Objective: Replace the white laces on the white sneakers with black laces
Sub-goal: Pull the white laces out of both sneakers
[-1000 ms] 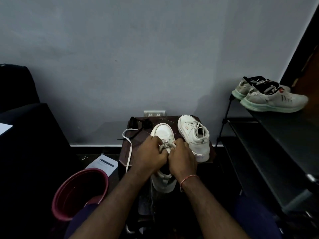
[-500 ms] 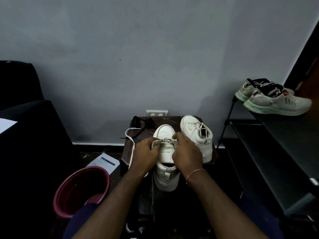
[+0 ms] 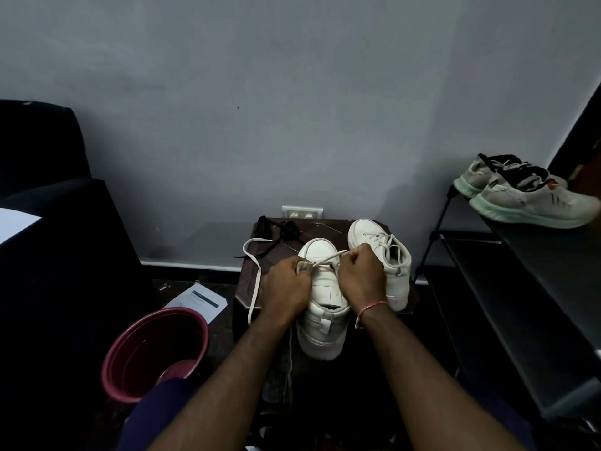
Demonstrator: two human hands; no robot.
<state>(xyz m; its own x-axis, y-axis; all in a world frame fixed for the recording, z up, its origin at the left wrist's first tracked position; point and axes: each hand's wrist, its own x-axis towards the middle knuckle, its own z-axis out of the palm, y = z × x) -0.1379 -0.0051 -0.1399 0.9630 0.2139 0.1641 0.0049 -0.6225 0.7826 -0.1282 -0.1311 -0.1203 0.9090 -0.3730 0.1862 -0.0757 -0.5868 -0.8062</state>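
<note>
A white sneaker [image 3: 322, 307] lies toe away from me on a small dark table [image 3: 247, 281]. My left hand [image 3: 286, 288] grips the shoe's left side at the eyelets. My right hand [image 3: 361, 278] pinches the white lace [image 3: 328, 258] and holds it stretched across the top of the shoe. The lace's long free end [image 3: 255, 275] trails off the table's left side. A second white sneaker [image 3: 383, 255], still laced in white, stands just right of my right hand. Black laces [image 3: 279, 231] lie bunched at the table's far left corner.
A maroon bucket [image 3: 156, 353] stands on the floor at lower left, with a paper sheet [image 3: 198, 299] behind it. A dark rack [image 3: 533, 288] on the right carries a pair of grey sneakers with green soles [image 3: 527, 198]. A dark chair fills the left side.
My hands have moved apart over the shoe. The right hand has drawn the white lace out to the right, so a longer stretch now spans the shoe.
</note>
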